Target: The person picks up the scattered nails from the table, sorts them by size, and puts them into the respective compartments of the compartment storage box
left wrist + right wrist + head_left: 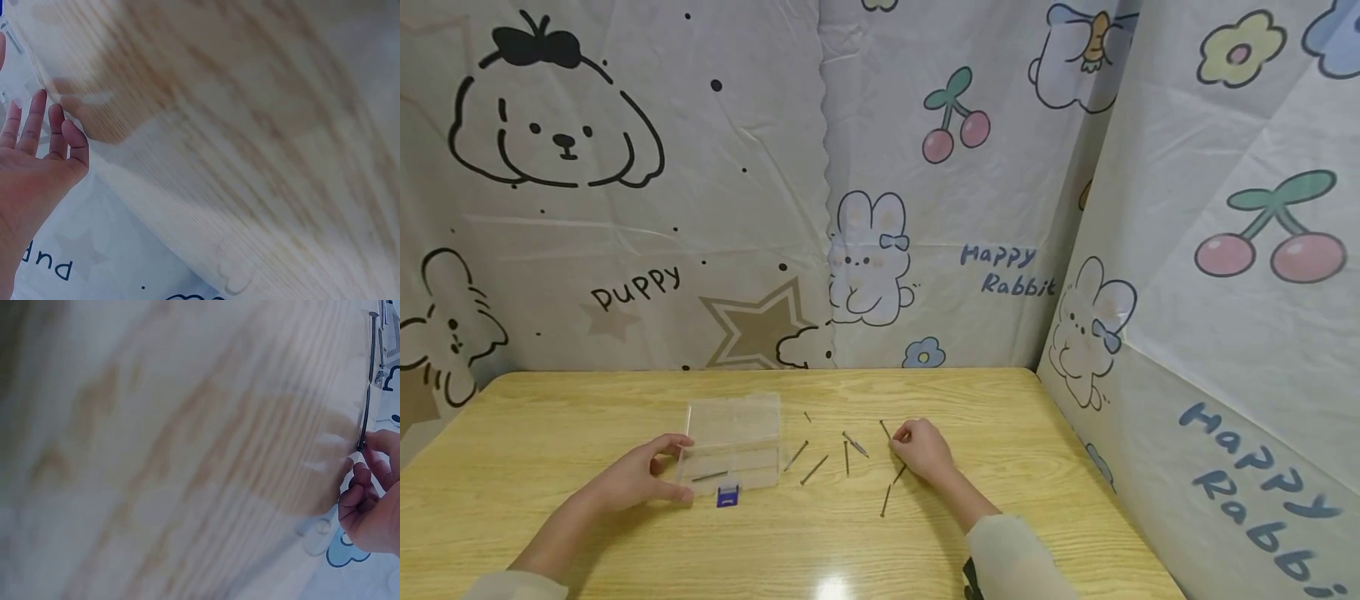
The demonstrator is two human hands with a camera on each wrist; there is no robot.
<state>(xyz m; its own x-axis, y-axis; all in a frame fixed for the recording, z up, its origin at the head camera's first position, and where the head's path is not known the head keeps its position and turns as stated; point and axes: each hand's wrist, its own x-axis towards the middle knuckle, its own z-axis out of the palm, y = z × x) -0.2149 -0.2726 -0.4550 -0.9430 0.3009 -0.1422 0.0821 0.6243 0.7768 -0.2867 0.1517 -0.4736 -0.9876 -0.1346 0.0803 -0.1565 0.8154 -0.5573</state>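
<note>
Left hand (pixel 636 481), loosely spread, touches clear plastic box (pixel 752 462). Right hand (pixel 925 450), fingers curled, at thin metal nails (pixel 886 501) on wood-grain tabletop (pixel 820 550), hold unclear; likely picking, next needs firm pinch.

Wood-grain table (pixel 700 558): clear box (pixel 733 419), blue latch (pixel 727 497); slim metal fasteners (pixel 815 469) scattered beside it.

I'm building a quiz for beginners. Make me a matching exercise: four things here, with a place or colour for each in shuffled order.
Things:
1. left hand
2. right hand
3. box
4. latch

Places and colours:
A. blue
B. among the nails on the right
C. at the box's left edge
D. clear, see-through

Right pairs: 1-C, 2-B, 3-D, 4-A.
</note>
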